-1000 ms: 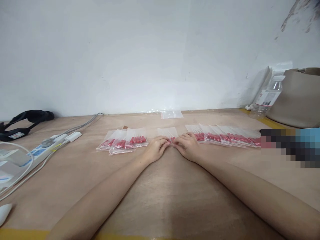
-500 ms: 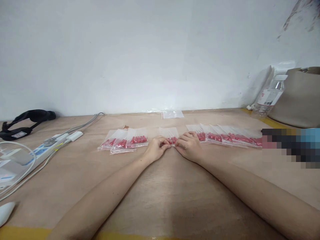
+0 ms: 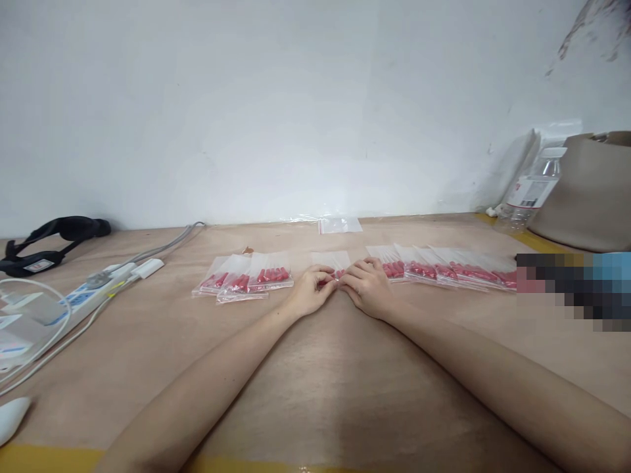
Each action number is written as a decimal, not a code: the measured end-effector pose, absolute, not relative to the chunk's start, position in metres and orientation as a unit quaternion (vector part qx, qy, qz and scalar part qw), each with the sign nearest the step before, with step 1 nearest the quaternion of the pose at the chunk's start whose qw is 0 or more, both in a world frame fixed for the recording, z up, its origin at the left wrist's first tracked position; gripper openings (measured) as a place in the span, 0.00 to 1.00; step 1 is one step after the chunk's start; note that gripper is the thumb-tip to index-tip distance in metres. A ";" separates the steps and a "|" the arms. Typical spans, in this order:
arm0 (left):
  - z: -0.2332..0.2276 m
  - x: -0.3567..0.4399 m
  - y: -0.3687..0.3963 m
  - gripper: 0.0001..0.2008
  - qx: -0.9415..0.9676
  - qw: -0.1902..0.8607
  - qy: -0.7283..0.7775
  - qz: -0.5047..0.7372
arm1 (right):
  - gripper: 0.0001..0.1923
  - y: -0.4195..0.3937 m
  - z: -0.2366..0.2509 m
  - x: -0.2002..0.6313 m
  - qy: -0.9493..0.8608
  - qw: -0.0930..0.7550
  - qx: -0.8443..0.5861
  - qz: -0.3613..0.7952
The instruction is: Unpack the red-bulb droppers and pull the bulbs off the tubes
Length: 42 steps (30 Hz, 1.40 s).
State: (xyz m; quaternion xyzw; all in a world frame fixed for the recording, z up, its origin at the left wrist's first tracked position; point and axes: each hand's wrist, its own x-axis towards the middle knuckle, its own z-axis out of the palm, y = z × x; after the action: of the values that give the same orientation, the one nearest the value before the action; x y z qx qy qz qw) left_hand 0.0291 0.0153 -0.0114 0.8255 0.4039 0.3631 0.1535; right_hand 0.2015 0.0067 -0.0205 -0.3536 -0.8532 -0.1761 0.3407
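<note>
Between my hands lies a clear zip bag (image 3: 329, 260) with small red pieces inside, its near edge toward me. My left hand (image 3: 311, 290) pinches that near edge with thumb and fingers. From the other side my right hand (image 3: 365, 286) grips the same edge, its fingertips close against the left thumb. The hands cover much of the red contents. Several filled bags (image 3: 269, 270) overlap on the left, and a longer row of similar bags (image 3: 424, 266) stretches off to the right.
An unfilled clear bag (image 3: 340, 225) lies by the wall. On the left are a power strip (image 3: 81, 295) with cables and a black strap-like object (image 3: 54, 243). A plastic bottle (image 3: 535, 187) leans beside a grey-brown bin (image 3: 586, 190) at the right.
My right hand has slid slightly left along the bag's near edge, up to the left fingertips. My left hand has hardly moved.
</note>
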 end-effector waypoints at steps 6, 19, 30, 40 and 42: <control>-0.011 0.032 0.013 0.09 0.835 0.164 0.365 0.378 | 0.10 0.006 -0.022 0.200 -0.837 0.352 -0.376 -0.186; -0.015 0.035 0.009 0.06 0.827 0.099 0.382 0.399 | 0.10 0.007 -0.019 0.198 -0.851 0.378 -0.320 -0.174; -0.016 0.030 0.015 0.07 0.756 0.049 0.470 0.454 | 0.03 -0.003 -0.017 0.190 -0.873 0.342 -0.332 -0.104; -0.005 0.009 0.011 0.11 0.809 0.092 0.401 0.420 | 0.06 0.002 -0.012 0.236 -0.855 0.380 -0.336 0.104; -0.003 0.007 0.008 0.14 0.837 0.092 0.383 0.380 | 0.06 0.005 -0.011 0.238 -0.832 0.392 -0.389 0.047</control>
State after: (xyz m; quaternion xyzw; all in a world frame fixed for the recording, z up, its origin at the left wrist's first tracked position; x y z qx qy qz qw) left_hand 0.0071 0.0075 -0.0027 0.8367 0.3831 0.3804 0.0920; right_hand 0.2385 0.0055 -0.0108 -0.3895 -0.8324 0.0467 0.3915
